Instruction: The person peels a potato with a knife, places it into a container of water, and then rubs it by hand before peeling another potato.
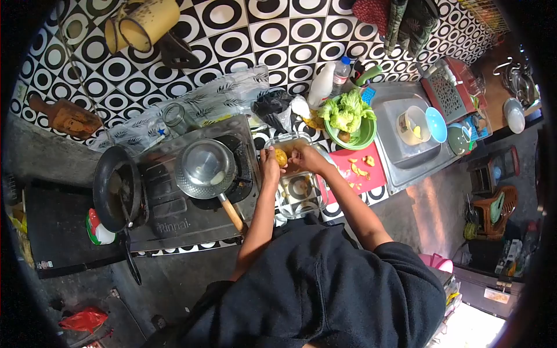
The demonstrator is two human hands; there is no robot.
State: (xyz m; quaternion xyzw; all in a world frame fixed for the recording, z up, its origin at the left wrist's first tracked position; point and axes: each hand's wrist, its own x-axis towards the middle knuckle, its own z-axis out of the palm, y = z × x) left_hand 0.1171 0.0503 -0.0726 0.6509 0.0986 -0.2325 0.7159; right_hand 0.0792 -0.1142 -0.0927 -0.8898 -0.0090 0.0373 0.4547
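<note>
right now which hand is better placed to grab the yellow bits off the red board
Probably the right hand: it is nearer the red board, while the left hand is farther off and holds the round yellow piece.

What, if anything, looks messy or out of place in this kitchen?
Orange scraps lie scattered over the red board, which looks untidy. A crumpled red plastic bag, seemingly on the floor at lower left, looks oddly placed. I see no clear damage.
</note>
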